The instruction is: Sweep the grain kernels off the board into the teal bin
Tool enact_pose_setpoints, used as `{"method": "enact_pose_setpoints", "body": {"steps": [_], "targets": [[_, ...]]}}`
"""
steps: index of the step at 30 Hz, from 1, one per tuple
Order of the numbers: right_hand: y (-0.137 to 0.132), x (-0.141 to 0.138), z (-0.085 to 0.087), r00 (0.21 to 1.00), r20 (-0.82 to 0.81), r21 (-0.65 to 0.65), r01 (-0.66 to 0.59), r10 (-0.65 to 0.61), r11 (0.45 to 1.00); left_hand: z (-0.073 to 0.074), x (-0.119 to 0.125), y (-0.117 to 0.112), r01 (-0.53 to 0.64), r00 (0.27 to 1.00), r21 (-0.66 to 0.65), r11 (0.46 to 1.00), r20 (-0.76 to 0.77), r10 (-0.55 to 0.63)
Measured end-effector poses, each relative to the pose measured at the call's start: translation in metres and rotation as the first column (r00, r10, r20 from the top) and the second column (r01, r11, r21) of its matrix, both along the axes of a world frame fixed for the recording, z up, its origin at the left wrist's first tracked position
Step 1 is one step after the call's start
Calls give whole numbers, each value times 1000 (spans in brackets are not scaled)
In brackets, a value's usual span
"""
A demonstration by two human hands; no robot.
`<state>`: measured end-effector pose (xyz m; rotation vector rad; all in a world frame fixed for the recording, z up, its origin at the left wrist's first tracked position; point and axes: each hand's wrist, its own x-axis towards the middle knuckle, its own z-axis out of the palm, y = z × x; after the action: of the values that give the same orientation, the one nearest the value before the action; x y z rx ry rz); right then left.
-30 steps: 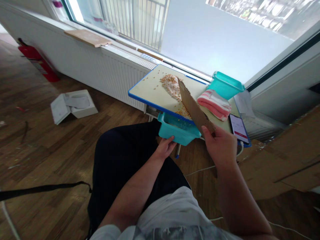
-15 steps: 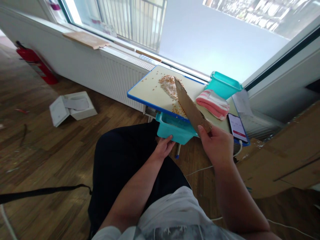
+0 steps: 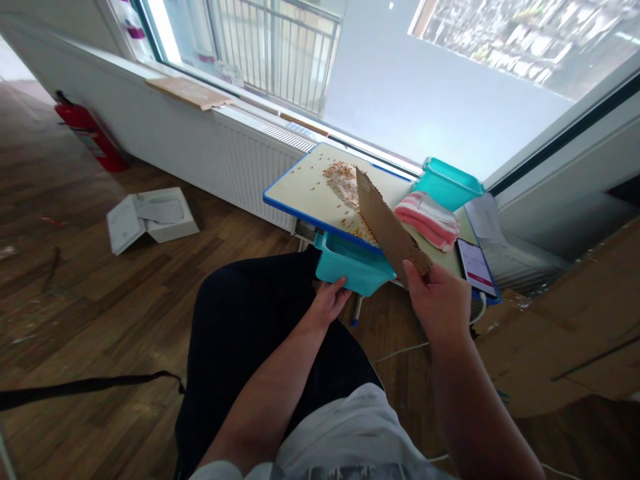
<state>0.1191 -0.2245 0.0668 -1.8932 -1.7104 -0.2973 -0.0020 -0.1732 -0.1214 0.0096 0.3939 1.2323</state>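
My right hand (image 3: 440,297) grips the near end of a strip of brown cardboard (image 3: 387,227), which slants across the small table (image 3: 295,187) with its long edge down by the grains. Orange-yellow kernels mixed with white grains (image 3: 345,183) lie heaped left of the cardboard, and more kernels sit near the table's blue front edge. Below that edge, my left hand (image 3: 331,300) holds a turquoise plastic bin (image 3: 353,267) from its near side, thumb against the wall. The bin's opening faces up under the table edge; its contents cannot be made out.
A folded pink-and-white towel (image 3: 427,220), a second turquoise bin (image 3: 447,183) and a phone on a cable (image 3: 477,267) occupy the table's right side. Beyond are a radiator (image 3: 255,153) and window. An open white box (image 3: 155,217) and a fire extinguisher (image 3: 90,133) are on the left.
The whole view has shifted slightly, so everything appears a little lower. Both hands keep their holds on the cardboard and the bin; the heap looks much the same.
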Motion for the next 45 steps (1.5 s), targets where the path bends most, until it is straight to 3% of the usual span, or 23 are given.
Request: {"method": "enact_pose_setpoints", "body": {"steps": [10, 19, 25, 31, 45], "targets": [[1, 8, 6, 996, -38, 4, 80, -80, 997, -2, 1, 1, 3, 1000, -22, 1000, -23, -4], [-25, 44, 14, 969, 85, 45, 230, -233, 972, 0, 3, -2, 24, 999, -51, 998, -35, -26], [-21, 46, 4, 984, 98, 60, 145, -150, 988, 0, 4, -1, 22, 998, -72, 997, -58, -26], [-8, 30, -1, 988, 92, 32, 123, -125, 992, 0, 0, 2, -5, 998, -56, 998, -55, 2], [-9, -7, -4, 994, 112, 41, -25, 20, 999, 3, -11, 6, -56, 998, -31, 998, -35, 55]]}}
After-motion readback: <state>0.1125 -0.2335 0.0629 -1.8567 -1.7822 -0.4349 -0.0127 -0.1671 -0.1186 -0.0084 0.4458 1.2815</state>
